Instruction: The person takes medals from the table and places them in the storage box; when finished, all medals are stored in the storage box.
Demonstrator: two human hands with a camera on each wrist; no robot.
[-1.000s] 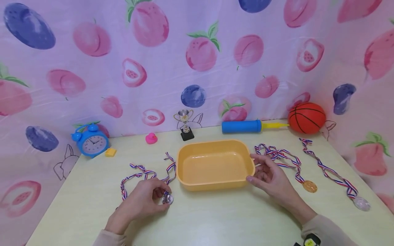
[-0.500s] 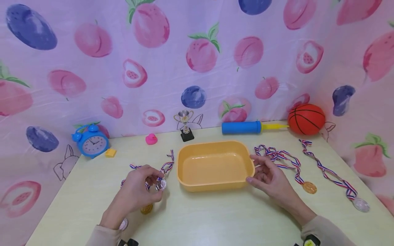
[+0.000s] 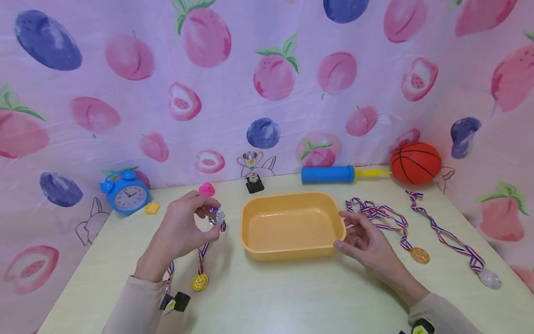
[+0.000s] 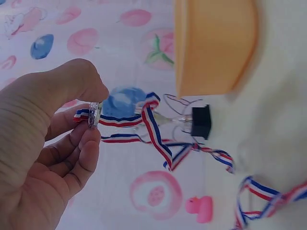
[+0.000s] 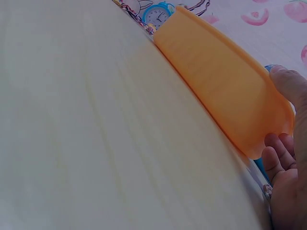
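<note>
Silver medal (image 3: 217, 217) — now lifted off the table (image 3: 292, 287) by left hand (image 3: 179, 232).

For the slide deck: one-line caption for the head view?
Left hand pinches silver medal beside orange tray.

A silver medal (image 3: 216, 217) (striped ribbon trailing down) hangs lifted left of the empty orange tray (image 3: 292, 253).

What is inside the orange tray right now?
Nothing shows inside the orange tray: its floor looks bare in the head view. The left hand holds a silver medal beside it, not over it. The near wall's inner face is hidden.
</note>
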